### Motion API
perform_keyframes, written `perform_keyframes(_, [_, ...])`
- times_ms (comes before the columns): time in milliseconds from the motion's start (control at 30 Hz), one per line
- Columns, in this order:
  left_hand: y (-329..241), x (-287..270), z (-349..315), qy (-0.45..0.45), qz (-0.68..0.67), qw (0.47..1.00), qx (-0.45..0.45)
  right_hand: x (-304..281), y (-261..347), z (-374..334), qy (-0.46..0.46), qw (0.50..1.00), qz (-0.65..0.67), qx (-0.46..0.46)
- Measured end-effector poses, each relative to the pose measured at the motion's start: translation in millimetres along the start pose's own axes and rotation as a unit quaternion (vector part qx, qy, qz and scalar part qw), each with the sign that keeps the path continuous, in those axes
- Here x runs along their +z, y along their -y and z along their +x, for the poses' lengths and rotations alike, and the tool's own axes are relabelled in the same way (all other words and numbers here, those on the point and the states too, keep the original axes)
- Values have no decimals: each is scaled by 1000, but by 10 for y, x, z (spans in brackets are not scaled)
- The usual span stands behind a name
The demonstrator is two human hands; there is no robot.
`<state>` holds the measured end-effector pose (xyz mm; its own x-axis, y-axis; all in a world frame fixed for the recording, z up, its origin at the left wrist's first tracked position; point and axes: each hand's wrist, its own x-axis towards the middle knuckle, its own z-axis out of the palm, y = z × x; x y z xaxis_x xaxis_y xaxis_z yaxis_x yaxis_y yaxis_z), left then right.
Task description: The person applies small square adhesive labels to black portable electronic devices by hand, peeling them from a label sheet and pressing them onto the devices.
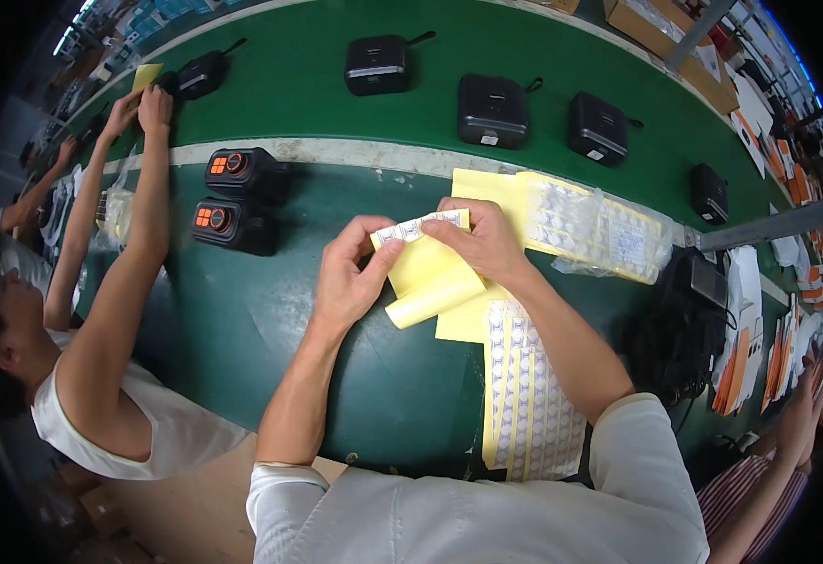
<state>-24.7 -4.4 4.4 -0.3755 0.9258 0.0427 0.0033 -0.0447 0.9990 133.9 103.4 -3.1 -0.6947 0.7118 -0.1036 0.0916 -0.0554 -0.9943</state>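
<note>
Between both hands, above the green table, is a yellow sticker sheet [421, 266] with a row of white printed labels along its top edge. Its lower part curls into a roll. My left hand [353, 268] pinches the left end, thumb on the labels. My right hand [475, 242] grips the right end, its thumb also pressed on the label row. Under and beside my right hand lie more yellow backing sheets [458, 324]. Strips of round whitish stickers [534, 404] hang down toward my body. A clear plastic bag [632, 242] of sticker sheets lies right of my right hand.
Two black devices with orange buttons [233, 224] stand left of my hands. Beyond the pale ledge, several black cases [493, 111] with straps sit on the green belt. A co-worker [101, 376] reaches across at left; another person's hands [801, 404] show at right. A metal bar [768, 224] juts in there.
</note>
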Motion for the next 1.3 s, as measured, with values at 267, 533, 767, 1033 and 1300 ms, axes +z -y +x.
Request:
perform_keyframes(267, [99, -136, 20, 36, 58, 997, -22, 35, -109, 35, 16, 997, 46, -64])
perform_keyframes(533, [99, -77, 21, 12, 45, 999, 14, 9, -157, 44, 12, 998, -31, -60])
perform_keyframes(767, [99, -170, 30, 43, 98, 994, -6, -9, -140, 26, 10, 994, -77, -83])
perform_keyframes(1033, [63, -192, 35, 28, 89, 996, -1, 121, -166, 46, -41, 988, 56, -135])
perform_keyframes(1300, [91, -160, 45, 15, 98, 995, 2, 29, -160, 38, -62, 988, -34, -138])
